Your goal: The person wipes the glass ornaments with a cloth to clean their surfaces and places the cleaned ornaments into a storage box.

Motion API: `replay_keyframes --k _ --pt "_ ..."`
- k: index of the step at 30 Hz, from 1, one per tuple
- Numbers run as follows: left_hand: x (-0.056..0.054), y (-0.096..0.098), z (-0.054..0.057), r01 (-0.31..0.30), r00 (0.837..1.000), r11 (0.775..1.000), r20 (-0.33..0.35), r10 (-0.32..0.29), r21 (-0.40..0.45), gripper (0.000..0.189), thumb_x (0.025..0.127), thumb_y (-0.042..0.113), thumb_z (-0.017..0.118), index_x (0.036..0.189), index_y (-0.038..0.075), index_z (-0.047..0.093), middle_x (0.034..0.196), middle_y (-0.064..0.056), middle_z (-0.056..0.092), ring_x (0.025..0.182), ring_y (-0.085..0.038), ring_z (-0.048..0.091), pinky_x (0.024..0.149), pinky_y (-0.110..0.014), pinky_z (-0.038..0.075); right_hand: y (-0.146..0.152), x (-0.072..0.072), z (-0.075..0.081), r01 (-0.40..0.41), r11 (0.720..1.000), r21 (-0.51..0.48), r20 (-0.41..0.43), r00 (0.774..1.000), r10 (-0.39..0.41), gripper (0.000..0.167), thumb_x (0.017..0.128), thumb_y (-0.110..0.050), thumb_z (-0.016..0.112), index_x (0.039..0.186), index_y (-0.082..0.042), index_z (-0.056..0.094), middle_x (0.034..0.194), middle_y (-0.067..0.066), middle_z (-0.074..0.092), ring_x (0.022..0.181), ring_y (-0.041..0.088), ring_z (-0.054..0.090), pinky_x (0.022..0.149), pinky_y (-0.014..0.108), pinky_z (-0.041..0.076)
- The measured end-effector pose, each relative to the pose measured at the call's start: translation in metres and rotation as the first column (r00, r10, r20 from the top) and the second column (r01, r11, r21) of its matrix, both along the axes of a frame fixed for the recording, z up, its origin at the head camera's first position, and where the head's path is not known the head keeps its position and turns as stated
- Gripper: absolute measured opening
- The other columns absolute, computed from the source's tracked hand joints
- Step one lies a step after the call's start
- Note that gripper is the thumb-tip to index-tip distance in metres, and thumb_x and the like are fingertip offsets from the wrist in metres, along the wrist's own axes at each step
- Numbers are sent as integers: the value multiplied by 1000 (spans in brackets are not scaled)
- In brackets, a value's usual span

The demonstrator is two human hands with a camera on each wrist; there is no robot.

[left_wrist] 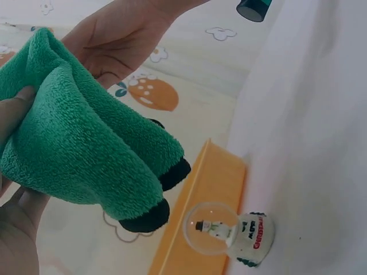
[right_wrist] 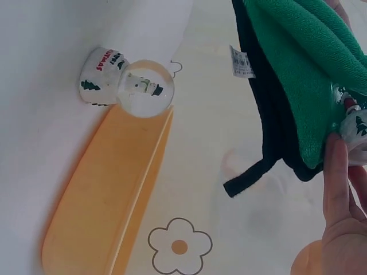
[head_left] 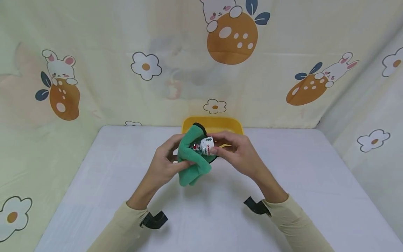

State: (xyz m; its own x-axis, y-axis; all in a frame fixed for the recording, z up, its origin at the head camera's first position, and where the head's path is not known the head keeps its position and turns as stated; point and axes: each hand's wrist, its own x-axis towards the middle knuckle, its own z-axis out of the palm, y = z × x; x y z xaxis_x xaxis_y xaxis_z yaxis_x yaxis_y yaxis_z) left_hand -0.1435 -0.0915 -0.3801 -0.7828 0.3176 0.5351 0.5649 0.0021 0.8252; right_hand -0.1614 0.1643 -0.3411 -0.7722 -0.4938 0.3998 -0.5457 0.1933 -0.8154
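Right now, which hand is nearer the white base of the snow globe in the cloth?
Right. Your right hand holds the white base itself. Your left hand is farther off, across from it, gripping the green cloth around the snow globe.

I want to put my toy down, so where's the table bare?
The table is bare from the left sleeve to its left edge, and from the right sleeve to its right edge. The far middle is crowded: yellow tray, standing snow globe before it, green cloth and held snow globe above.
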Motion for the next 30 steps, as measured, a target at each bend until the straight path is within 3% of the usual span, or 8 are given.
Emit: replay_keyframes --k 10,17,23,30 --pt "-1 -2 0 -24 998 1000 59 24 15 67 84 -6 77 144 9 53 135 -10 60 112 -25 62 82 -39 63 1 -1 1 -64 997 39 -108 992 67 51 91 -2 74 140 -5 60 132 10 65 111 22 66 90 33 60" --pt "-1 -3 3 -34 997 999 72 33 11 67 85 -5 76 146 8 51 136 -11 60 111 -25 63 82 -38 63 0 -2 2 -60 997 42 -196 978 67 57 85 2 79 138 -5 61 133 9 64 116 22 65 90 32 60" --pt "-1 -3 3 -22 993 1000 120 21 8 67 86 -4 76 147 10 51 138 -10 59 114 -26 62 86 -37 62 -1 -5 1 -68 997 40 -283 956 77 58 79 5 82 134 -4 65 133 10 63 120 23 63 93 34 59" --pt "-2 -4 2 -15 984 1000 176 17 -12 66 88 0 75 147 13 50 138 -9 59 119 -28 62 89 -38 61 1 -7 0 -69 994 79 -379 921 94 54 78 4 83 129 -5 68 134 7 64 129 23 57 99 27 55"
